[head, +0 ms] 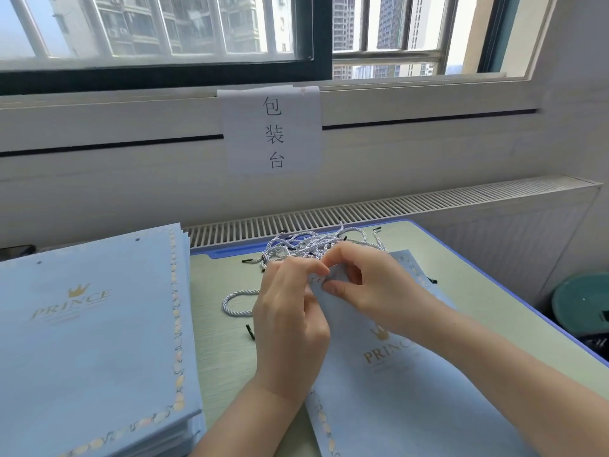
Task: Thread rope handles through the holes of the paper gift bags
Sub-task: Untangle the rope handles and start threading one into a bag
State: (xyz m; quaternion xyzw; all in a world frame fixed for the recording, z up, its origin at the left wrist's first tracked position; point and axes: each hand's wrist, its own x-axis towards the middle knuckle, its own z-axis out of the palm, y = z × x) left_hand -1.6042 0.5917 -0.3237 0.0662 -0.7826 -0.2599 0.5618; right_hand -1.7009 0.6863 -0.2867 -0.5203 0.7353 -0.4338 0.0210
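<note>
Hands, left hand [290, 311] and right hand [365, 285], pinch the bag [379, 390] top, hiding its holes

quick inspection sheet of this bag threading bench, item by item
surface: pale green table with blue edge, bare patches between the things.
job's things: one blue gift bag lying flat under the hands; stack of bags at left; pile of rope handles at the far edge; one rope looped beside the left hand.
clutter: nothing seen.
grippers: left hand and right hand both pinch the bag's top edge.
cables: nothing seen.
surroundings: paper sign, radiator grille, window, green stool at right.
</note>
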